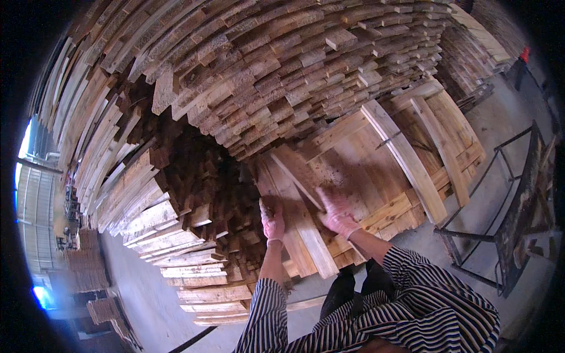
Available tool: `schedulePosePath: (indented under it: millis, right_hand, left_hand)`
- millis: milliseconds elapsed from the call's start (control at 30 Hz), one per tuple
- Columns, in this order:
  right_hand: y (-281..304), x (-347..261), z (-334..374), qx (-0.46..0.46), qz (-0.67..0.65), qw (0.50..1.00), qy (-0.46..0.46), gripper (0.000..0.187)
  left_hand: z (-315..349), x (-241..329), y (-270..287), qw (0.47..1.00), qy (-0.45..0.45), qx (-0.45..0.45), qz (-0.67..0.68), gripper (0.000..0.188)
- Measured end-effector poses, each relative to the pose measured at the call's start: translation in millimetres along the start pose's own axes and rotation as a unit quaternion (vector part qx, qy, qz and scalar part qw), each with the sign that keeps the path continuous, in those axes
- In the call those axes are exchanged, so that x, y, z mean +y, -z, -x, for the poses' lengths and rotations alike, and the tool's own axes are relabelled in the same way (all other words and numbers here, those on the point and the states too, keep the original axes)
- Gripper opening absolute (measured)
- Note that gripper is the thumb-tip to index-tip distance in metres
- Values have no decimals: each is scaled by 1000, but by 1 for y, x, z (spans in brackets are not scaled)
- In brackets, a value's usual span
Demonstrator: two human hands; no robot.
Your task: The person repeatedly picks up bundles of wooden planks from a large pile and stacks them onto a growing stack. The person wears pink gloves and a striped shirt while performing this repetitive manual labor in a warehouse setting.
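Note:
Both my hands wear pale pinkish gloves and work above a low stack of flat wooden boards. My left hand [272, 223] is at the left edge of the stack, its fingers curled upward around something brown that I cannot make out. My right hand [338, 213], slightly blurred, is closed at the near end of a narrow board [298, 178] lying tilted over the others. Between my hands, two pale planks [303, 229] run lengthwise toward me, side by side. To their right spreads a wide, dusty board surface [359, 167].
A tall pile of rough planks [276, 65] rises ahead, and more stacked boards [153, 212] fan out at left. Crosswise timbers [406, 159] lie on the stack's right part. A dark metal frame [500, 235] stands at right on the concrete floor [135, 276].

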State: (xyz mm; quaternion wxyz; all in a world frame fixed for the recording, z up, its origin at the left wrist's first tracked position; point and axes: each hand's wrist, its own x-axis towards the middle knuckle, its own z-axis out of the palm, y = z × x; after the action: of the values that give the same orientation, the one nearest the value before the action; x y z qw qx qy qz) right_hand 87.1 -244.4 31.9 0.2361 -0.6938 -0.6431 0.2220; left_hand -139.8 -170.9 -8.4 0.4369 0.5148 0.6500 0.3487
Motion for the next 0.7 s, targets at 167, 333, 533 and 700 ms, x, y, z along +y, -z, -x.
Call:
schedulePosePath:
  millis: [167, 333, 533, 700]
  right_hand:
    - [-24, -9, -15, 39, 22, 997, 70, 74]
    - [59, 33, -26, -180, 54, 975, -122, 78]
    - [175, 222, -55, 39, 172, 950, -257, 72]
    - [134, 154, -52, 62, 262, 948, -173, 73]
  left_hand:
    - [-9, -18, 18, 993, -108, 36, -44, 76]
    - [5, 11, -5, 1000, 15, -11, -24, 74]
    - [-10, -6, 3, 996, -39, 10, -78, 74]
    - [-7, -5, 17, 1000, -5, -3, -17, 73]
